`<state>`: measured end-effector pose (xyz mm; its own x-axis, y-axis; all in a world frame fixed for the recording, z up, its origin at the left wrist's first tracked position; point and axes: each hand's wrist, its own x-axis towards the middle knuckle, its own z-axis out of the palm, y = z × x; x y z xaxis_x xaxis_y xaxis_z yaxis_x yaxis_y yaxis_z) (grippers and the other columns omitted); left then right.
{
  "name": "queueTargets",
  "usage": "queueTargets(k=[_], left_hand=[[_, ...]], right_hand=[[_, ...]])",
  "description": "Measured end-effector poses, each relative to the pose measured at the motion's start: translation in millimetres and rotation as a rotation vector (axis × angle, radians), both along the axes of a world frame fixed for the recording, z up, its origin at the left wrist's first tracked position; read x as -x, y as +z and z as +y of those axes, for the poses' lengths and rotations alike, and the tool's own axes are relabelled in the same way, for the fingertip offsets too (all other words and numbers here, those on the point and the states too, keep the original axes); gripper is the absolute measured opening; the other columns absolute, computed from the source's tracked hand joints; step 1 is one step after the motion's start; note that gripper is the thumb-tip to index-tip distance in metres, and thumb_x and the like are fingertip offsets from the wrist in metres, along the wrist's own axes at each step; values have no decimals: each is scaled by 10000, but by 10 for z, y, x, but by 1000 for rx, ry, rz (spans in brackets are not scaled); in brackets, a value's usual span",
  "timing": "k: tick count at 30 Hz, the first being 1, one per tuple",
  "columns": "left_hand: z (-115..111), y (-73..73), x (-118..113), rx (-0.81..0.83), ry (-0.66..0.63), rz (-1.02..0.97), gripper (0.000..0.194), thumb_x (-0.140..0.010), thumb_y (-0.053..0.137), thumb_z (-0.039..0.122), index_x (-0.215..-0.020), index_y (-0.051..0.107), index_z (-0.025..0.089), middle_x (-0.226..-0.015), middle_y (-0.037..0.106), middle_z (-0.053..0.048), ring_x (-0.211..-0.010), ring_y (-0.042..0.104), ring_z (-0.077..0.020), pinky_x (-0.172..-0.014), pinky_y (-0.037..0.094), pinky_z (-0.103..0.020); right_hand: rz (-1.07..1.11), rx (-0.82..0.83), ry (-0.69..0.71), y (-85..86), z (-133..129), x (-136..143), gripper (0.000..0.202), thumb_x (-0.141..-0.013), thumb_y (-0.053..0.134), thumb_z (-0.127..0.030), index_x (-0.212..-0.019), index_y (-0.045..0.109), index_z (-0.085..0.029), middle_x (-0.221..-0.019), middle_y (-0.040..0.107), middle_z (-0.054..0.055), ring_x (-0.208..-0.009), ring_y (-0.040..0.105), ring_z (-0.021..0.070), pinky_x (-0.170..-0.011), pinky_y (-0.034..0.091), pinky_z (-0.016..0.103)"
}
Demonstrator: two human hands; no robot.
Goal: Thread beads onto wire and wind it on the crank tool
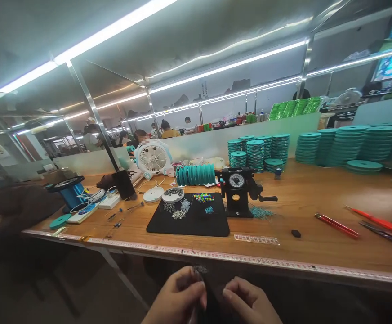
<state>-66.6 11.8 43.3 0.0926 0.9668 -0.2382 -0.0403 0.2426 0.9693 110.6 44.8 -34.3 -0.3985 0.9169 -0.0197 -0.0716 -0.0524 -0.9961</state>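
Observation:
Both hands are held low, in front of the table's near edge. My left hand (180, 294) is closed, thumb against the forefinger, on a small clump of fine dark strands (200, 269) that sticks out above its fingers; their exact kind is unclear. To its right, my right hand (250, 300) is pinched, thumb tip to forefinger, and anything in that pinch is too small to make out. Beyond them on the table lies a black mat (196, 227) bearing small piles of colored beads (203, 197), metal bits (179, 215) and clear pieces (185, 205).
A black hand-cranked winder (238, 193) with teal spools (196, 174) stands behind the mat. Stacked teal spools (349, 144) line the back right. Red tweezers (337, 226) lie on the right. A measuring tape (216, 256) runs along the front edge. People sit in the background.

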Motion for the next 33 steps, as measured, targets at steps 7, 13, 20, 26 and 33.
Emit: queueTargets(k=[7,13,20,26,33], left_hand=[[28,-511,-249,47,62,-222,358,-649,745,439,-550,582,137,-468,469,24,-438,398,-70,-459,320,-198],[-3,-351,-305,3,96,-260,324,-624,777,384,-528,599,132,-575,563,-16,-572,497,-99,-588,403,-198],[55,-535,-231,39,140,-186,367,-673,715,475,-589,534,167,-414,412,76,-303,243,-27,-329,128,-192],[6,-437,-286,11,83,-118,362,-676,714,473,-625,551,153,-509,508,34,-352,292,-28,-337,149,-180],[49,-525,-251,63,174,-277,328,-652,749,428,-618,587,145,-543,543,18,-457,465,-64,-446,343,-169]], right_hand=[[58,99,-104,163,-21,-62,468,-705,622,-598,-704,570,-133,-540,469,-28,-467,366,85,-459,274,223],[48,33,-43,215,-10,-30,377,-754,617,-494,-671,567,-129,-566,526,-2,-510,416,100,-509,327,231],[63,-85,203,243,-80,-74,317,-713,670,-397,-557,583,-135,-531,504,-17,-515,430,93,-510,323,220],[56,152,-85,328,12,-51,424,-691,651,-546,-688,600,-125,-491,521,-15,-384,355,70,-395,259,209],[-93,-244,161,187,-75,-23,229,-707,637,-306,-560,581,-138,-565,531,0,-570,470,123,-567,361,239]])
